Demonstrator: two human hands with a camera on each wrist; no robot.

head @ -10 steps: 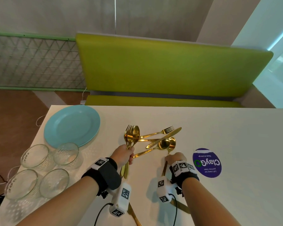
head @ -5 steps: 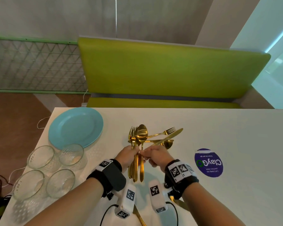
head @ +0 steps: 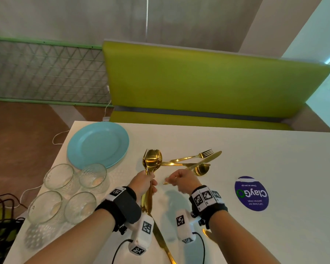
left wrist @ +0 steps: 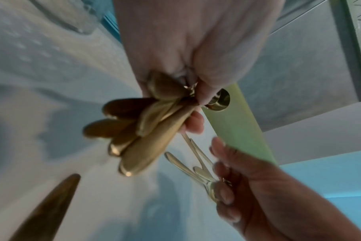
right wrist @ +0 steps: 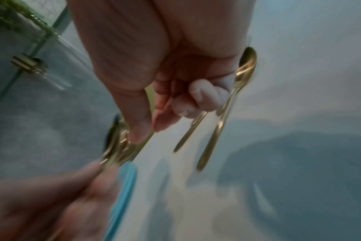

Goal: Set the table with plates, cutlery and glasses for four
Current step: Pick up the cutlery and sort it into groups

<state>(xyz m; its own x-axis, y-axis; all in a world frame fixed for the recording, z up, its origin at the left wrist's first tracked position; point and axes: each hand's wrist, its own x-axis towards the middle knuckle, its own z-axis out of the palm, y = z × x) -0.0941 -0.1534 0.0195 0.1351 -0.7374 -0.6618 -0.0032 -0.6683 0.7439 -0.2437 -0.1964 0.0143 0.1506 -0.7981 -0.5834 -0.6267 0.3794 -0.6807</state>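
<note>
- The left hand (head: 143, 184) has its fingers wrapped round a bundle (head: 152, 164) of gold spoons and forks. It holds them mid-handle, bowls up and far, handle ends pointing near and down towards the wrist.
- The bundle's long axis runs near to far, almost upright above the table (head: 274, 159). This looks like a way to gather the scattered cutlery into one carry before dealing it out to four places.
- In the left wrist view the handle ends fan out below the fist, so the grip looks loose enough to take more pieces.
- The right hand (head: 182, 181) sits just right of the left, fingers curled, thumb and forefinger close together at a thin handle. The right wrist view is blurred, so I cannot tell whether it really pinches it.
- Loose pieces lie on the table just beyond the right hand: a fork (head: 193, 157) and a knife (head: 206, 161), both angled with tips far-right, and a spoon (head: 201, 169) with its bowl to the right. They cross one another.
- Another knife (head: 161, 242) lies near, between the wrists, running near to far.
- The plate (head: 98, 144) sits at the far left corner, with four glasses (head: 92, 177) clustered just near it. All appear parked there as stock, not yet laid out.
- A round purple sticker (head: 251, 193) is on the table to the right.
- Judged so: nothing is yet set at any place.
</note>
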